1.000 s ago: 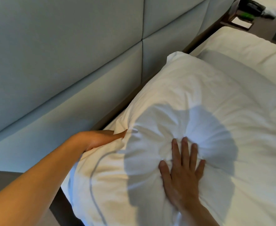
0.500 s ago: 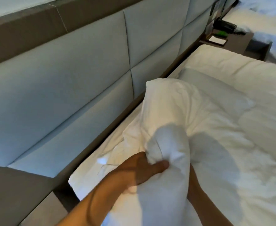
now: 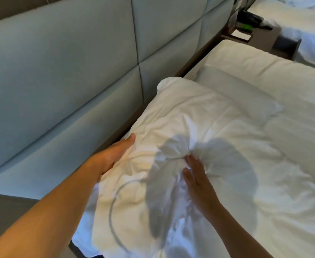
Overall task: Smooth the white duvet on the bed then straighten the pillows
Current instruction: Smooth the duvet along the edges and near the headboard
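A crumpled white pillow (image 3: 199,116) lies flat at the head of the bed, close to the headboard. My left hand (image 3: 113,155) holds its left edge, thumb on top and fingers hidden under the side. My right hand (image 3: 199,185) rests flat on the middle of the pillow, pressing a dent into it, with nothing in its grasp. A second white pillow (image 3: 246,58) lies beyond it along the headboard. The white duvet (image 3: 292,164) spreads to the right, wrinkled near the pillow.
A padded grey headboard (image 3: 69,71) runs along the left, with a dark gap between it and the mattress. A nightstand (image 3: 260,34) with a phone and a green item stands at the top right, beside another white bed (image 3: 311,21).
Half a second ago both hands held the pillow bunched and lifted. Now it lies flat again, my left hand at its edge and my right hand flat on top.
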